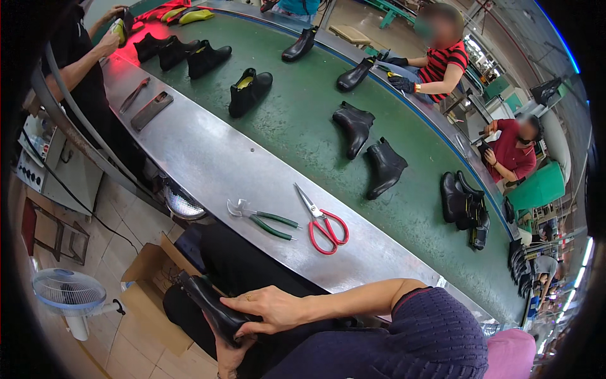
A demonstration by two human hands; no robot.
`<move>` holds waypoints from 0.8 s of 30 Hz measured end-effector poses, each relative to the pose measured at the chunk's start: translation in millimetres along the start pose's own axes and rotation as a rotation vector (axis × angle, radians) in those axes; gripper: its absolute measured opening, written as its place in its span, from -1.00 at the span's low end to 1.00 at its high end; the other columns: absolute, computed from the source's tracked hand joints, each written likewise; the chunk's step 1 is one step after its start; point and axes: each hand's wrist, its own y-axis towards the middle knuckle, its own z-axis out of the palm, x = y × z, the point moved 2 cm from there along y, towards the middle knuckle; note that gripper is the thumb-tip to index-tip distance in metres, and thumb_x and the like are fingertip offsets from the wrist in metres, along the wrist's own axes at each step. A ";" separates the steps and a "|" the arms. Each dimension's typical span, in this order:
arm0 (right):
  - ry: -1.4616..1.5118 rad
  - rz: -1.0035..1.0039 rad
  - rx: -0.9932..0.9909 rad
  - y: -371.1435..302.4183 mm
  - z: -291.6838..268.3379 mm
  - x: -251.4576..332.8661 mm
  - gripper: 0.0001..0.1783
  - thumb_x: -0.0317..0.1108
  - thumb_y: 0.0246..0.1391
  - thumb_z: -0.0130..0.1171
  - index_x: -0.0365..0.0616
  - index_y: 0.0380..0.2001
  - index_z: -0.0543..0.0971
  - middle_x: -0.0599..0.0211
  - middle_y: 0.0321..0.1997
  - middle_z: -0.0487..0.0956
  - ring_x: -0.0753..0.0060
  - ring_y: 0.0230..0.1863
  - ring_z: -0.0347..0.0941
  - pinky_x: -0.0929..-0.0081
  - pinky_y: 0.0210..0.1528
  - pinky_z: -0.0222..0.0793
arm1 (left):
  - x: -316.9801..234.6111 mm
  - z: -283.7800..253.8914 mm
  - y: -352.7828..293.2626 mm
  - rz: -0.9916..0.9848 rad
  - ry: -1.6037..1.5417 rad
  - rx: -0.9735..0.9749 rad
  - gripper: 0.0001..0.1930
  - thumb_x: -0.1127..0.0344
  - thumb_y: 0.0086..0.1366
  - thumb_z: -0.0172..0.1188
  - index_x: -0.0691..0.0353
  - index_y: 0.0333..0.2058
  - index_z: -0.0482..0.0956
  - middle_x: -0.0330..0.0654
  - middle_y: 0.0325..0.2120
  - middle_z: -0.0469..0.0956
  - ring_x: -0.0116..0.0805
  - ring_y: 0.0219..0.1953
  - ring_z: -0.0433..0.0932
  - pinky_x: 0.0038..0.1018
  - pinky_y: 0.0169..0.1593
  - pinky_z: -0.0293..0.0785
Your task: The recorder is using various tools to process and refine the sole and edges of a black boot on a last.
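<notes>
Right hand (268,309): lies across a black boot (211,309) held over the person's lap, fingers curled over the upper, thumb along its top edge; closed on the boot.

Left hand (228,355): under the boot, mostly hidden; palm and fingers cup the sole end from below. Grip from beneath, finger detail cannot be told.

Boot: black, glossy, lying tilted, its top pointing toward upper left, below the edge of the steel bench (208,158).

Box (148,278): brown cardboard, open, on the tiled floor just left of the lap.

Fan (69,294): small, pale, on the floor at far left.

Pliers (262,218): green handles, lying flat on the bench above the hands.

Scissors (323,224): red handles, just right of the pliers, blades pointing up and left.

Belt (303,114): green conveyor beyond the bench, carrying black boots singly and in pairs; two boots (369,148) near its middle lie apart from each other.

Flat dark tools (150,108): two, on the bench at upper left.

Other people: one in a dark top (82,69) at upper left, handling a shoe; one in a striped red top (442,66) and one in a red shirt (514,155) across the belt.
</notes>
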 end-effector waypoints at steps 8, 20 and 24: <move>-0.026 -0.036 0.083 -20.9 29.8 12.9 -0.23 -0.08 0.05 0.30 -0.30 0.22 0.32 -0.01 0.08 0.52 0.03 0.08 0.50 0.29 0.01 0.51 | -58.0 5.8 -2.4 0.239 -0.447 -0.121 -0.01 -0.22 0.20 0.21 0.08 0.41 -0.13 -0.15 0.31 0.12 -0.24 0.30 0.17 -0.33 0.32 0.15; 0.418 0.424 0.190 -3.4 -3.5 -3.9 -0.38 -0.38 0.00 0.36 -0.22 0.17 0.45 0.20 0.10 0.50 0.34 0.11 0.44 0.41 0.12 0.39 | -76.4 32.7 29.7 0.146 -0.448 -0.169 -0.41 0.06 0.33 0.21 0.16 0.21 0.23 -0.27 -0.07 0.36 -0.50 0.00 0.35 -0.55 0.09 0.31; 0.569 0.571 0.188 0.9 0.9 -9.2 -0.33 -0.40 0.06 0.32 -0.19 0.25 0.36 0.25 0.08 0.49 0.41 0.09 0.43 0.45 0.13 0.38 | -70.1 31.4 25.2 0.173 -0.408 -0.207 -0.39 0.02 0.31 0.23 0.15 0.20 0.23 -0.28 -0.10 0.36 -0.51 -0.04 0.36 -0.55 0.05 0.36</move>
